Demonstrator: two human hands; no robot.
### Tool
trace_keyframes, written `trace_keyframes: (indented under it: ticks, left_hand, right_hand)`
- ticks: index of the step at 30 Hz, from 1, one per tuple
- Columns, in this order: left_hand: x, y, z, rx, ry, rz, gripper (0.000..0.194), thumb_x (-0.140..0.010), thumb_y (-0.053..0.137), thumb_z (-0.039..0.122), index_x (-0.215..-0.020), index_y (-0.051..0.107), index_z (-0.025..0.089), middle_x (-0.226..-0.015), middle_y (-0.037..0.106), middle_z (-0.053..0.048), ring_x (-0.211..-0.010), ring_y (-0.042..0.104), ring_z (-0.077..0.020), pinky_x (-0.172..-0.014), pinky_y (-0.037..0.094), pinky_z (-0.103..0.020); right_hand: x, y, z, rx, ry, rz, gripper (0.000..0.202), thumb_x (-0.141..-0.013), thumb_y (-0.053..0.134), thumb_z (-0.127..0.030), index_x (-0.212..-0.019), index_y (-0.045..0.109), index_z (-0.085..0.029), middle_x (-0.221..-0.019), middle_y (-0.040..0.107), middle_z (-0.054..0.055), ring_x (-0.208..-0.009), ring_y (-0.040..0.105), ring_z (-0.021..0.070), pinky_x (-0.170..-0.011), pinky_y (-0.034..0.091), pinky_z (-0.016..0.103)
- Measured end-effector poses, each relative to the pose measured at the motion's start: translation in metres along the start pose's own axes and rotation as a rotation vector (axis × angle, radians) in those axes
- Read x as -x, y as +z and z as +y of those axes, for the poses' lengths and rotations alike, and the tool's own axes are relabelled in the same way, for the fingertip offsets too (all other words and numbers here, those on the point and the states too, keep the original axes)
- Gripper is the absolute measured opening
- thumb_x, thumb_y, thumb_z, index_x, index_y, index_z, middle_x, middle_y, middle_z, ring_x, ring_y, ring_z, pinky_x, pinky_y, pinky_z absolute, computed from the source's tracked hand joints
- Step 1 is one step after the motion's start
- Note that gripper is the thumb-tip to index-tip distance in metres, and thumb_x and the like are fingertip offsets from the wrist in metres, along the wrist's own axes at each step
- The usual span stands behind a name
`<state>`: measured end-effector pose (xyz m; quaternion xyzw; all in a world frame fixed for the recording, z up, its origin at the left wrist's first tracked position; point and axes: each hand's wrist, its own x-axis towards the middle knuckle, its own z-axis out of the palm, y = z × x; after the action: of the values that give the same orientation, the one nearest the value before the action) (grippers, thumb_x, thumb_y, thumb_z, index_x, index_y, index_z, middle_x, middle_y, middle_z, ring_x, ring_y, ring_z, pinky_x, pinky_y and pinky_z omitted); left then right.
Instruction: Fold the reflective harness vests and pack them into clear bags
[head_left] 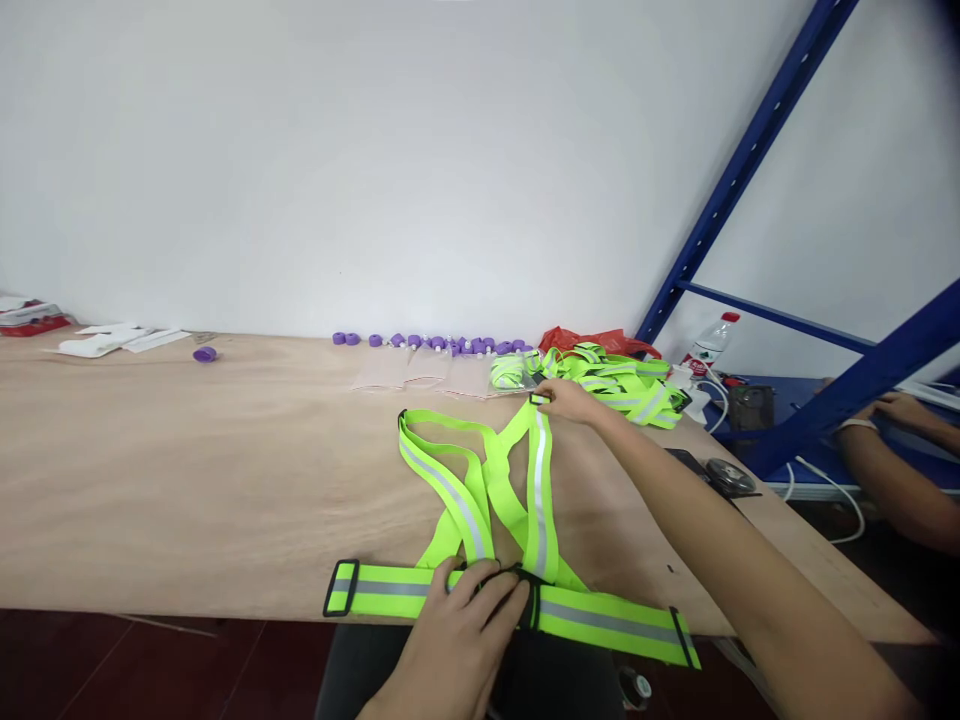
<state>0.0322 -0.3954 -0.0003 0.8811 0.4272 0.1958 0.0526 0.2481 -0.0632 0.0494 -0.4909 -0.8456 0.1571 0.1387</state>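
Pale wood tabletop [225,480] against a plain white wall [450,160]. Lime harness [541,470] with grey stripes lies on it at the near edge, its waist band running crosswise, partly past the edge.

Left hand [465,630]: fingers bent and pressed on the middle of the band; whether it grips underneath, cannot tell. Right hand [566,400]: pinching the top of the right shoulder loop at its black slider.

Progress (judged): harness opened out and roughly arranged; left loop lies slack, right loop drawn straighter. Not folded or bagged. Beyond it, flat clear bags [465,378] and a coiled lime strap [508,372], apparently in clear plastic. Further right, a tangled lime pile [637,390], unsorted, beside a red plastic bag [611,342]. Small purple pieces [478,346] line the wall side.

Writing: red-capped bottle [705,347] has a red, white and green label, lettering too small to read. No legible brand on harness or bags.
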Motion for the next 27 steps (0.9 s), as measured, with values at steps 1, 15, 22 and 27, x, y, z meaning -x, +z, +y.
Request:
trace_keyframes:
  ticks: [1, 15, 22, 27]
  left_hand:
    - [0.001, 0.001, -0.001, 0.001, 0.004, 0.002, 0.048, -0.098, 0.044, 0.018, -0.146, 0.045, 0.021, -0.139, 0.062, -0.005, -0.125, 0.052, -0.0273, -0.104, 0.031, -0.046]
    - [0.000, 0.006, 0.001, -0.066, 0.029, 0.112, 0.066, -0.078, 0.048, 0.005, -0.142, 0.048, 0.018, -0.129, 0.066, -0.007, -0.118, 0.053, -0.0272, -0.114, 0.010, -0.052]
    - [0.001, 0.014, 0.007, -0.092, -0.024, 0.106, 0.051, -0.090, 0.052, 0.022, -0.141, 0.050, 0.018, -0.127, 0.066, -0.007, -0.115, 0.053, -0.0250, -0.103, 0.035, -0.042]
    - [0.000, 0.018, 0.009, -0.080, -0.040, 0.225, 0.042, -0.096, 0.054, 0.035, -0.135, 0.056, 0.020, -0.120, 0.068, -0.003, -0.111, 0.054, -0.0221, -0.101, 0.034, -0.040]
  right_hand:
    - [-0.002, -0.006, 0.001, 0.009, 0.010, 0.010, 0.030, -0.075, 0.071, -0.018, -0.104, 0.074, -0.014, -0.107, 0.075, 0.011, -0.094, 0.067, 0.0245, -0.079, 0.049, 0.027]
    - [-0.011, -0.030, 0.008, 0.265, 0.151, 0.008, 0.030, -0.091, 0.067, -0.029, -0.118, 0.066, -0.014, -0.121, 0.068, 0.010, -0.106, 0.065, 0.0240, -0.092, 0.052, 0.038]
    - [-0.009, -0.020, -0.023, 0.428, 0.125, -0.144, 0.033, -0.094, 0.065, -0.035, -0.121, 0.063, -0.016, -0.124, 0.063, 0.011, -0.106, 0.064, 0.0247, -0.088, 0.055, 0.042]
    - [-0.018, -0.013, -0.090, 0.484, -0.079, -0.072, 0.029, -0.096, 0.056, -0.035, -0.117, 0.067, -0.018, -0.129, 0.063, 0.016, -0.120, 0.059, 0.0308, -0.092, 0.047, 0.036]
